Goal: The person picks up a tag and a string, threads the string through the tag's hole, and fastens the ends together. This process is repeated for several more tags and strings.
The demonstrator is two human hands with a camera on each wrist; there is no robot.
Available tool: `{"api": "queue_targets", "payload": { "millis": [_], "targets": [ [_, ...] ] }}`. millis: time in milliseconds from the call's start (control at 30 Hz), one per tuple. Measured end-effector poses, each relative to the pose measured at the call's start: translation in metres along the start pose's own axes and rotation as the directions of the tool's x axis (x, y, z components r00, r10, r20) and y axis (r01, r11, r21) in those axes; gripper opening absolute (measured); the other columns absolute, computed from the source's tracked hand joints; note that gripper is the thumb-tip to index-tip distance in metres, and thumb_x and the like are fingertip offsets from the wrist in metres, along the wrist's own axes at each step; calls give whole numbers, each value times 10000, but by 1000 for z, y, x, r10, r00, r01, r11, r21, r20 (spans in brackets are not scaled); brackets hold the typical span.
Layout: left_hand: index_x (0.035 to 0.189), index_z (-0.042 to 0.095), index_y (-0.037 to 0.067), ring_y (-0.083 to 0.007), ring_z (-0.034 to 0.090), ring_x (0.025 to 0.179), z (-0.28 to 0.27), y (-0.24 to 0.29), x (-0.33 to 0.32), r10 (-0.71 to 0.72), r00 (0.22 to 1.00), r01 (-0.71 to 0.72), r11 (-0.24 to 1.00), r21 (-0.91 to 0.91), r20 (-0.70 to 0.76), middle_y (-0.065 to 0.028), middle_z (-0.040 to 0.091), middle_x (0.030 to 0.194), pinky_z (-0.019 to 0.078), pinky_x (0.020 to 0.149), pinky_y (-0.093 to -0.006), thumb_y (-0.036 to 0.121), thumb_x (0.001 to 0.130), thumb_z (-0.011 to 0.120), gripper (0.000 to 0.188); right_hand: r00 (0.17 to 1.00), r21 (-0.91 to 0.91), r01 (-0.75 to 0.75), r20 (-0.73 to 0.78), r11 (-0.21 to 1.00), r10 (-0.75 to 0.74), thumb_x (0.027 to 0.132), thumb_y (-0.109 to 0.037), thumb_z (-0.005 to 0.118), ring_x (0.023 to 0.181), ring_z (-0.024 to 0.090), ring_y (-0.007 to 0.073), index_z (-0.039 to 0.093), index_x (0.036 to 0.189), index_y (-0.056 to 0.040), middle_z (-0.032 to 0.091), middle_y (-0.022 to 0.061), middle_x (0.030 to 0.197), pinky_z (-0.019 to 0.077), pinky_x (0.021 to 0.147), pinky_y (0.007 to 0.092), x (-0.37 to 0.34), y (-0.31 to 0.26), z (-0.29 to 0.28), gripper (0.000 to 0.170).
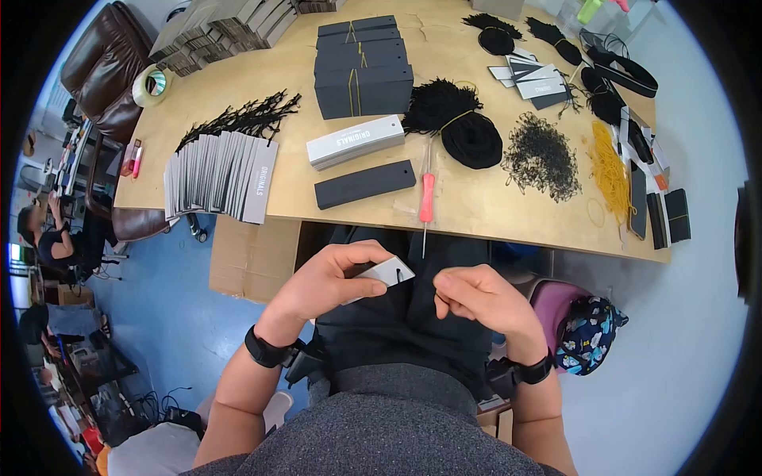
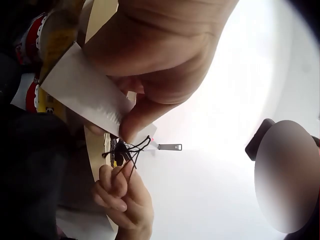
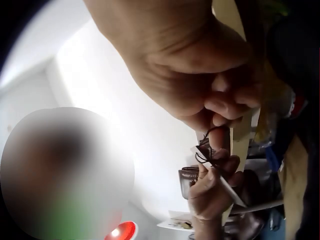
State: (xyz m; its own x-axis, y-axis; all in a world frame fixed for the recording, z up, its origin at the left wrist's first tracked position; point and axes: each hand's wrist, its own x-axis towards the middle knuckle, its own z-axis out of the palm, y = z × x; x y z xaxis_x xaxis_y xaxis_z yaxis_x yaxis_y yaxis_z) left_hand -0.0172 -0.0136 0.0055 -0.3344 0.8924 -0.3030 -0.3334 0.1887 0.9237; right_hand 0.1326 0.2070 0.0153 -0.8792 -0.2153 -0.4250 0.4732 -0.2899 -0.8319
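Broadly, I see a wooden surface (image 1: 476,208), with dark trousers (image 1: 381,337) reaching under its near edge. Banded stacks of black tags (image 1: 336,97) stand near its middle, a fan of grey-and-white tags (image 1: 213,178) farther left. Over the trousers, clear of the edge, I find the left hand (image 1: 327,278), fingers and thumb closed on a pale hang tag (image 1: 382,274). Just beside it, the right hand (image 1: 486,297) has curled fingers, pinching strands of black cord (image 1: 398,276) that run from the tag's end.
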Motion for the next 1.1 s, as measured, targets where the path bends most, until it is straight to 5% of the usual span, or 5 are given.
{"api": "queue_targets", "payload": {
  "millis": [67,467,667,833,1100],
  "targets": [
    [1150,672,-11,-54,564,946,-1,1,1,21,1000,-21,1000,-18,19,19,577,1019,459,842,-206,-69,852,672,304,955,-500,55,-225,864,-191,995,-248,608,580,455,76,686,854,10,591,24,703,340,538,248,3,7,4,304],
    [1193,668,8,-89,565,942,2,-6,3,62,998,-62,998,22,-10,6,573,1017,460,863,-233,-72,848,672,354,877,-461,239,-274,854,-394,843,-106,775,620,435,52,699,966,-8,488,-26,713,366,563,235,27,33,27,174],
    [1296,608,37,-77,584,928,5,-4,1,21,998,-20,1000,22,-54,-2,615,1039,484,817,-228,-98,833,672,487,832,117,459,-405,881,-380,928,-67,664,728,600,85,621,999,-19,634,24,950,475,668,222,10,32,-1,96],
    [1322,585,26,-112,609,987,6,-2,1,89,996,-90,995,48,13,-31,642,1083,493,863,-252,-70,835,710,512,920,467,391,-212,793,-329,988,-187,475,948,713,380,497,990,1,644,325,1088,608,768,410,-6,26,-33,189],
    [1328,610,2,-134,607,949,10,11,-4,236,961,-257,954,155,142,-50,643,1012,478,839,-267,-67,817,706,524,932,670,355,-200,652,-302,980,-200,497,799,731,361,522,1014,-7,689,264,953,614,703,416,-5,37,-49,198]
  ]
}}
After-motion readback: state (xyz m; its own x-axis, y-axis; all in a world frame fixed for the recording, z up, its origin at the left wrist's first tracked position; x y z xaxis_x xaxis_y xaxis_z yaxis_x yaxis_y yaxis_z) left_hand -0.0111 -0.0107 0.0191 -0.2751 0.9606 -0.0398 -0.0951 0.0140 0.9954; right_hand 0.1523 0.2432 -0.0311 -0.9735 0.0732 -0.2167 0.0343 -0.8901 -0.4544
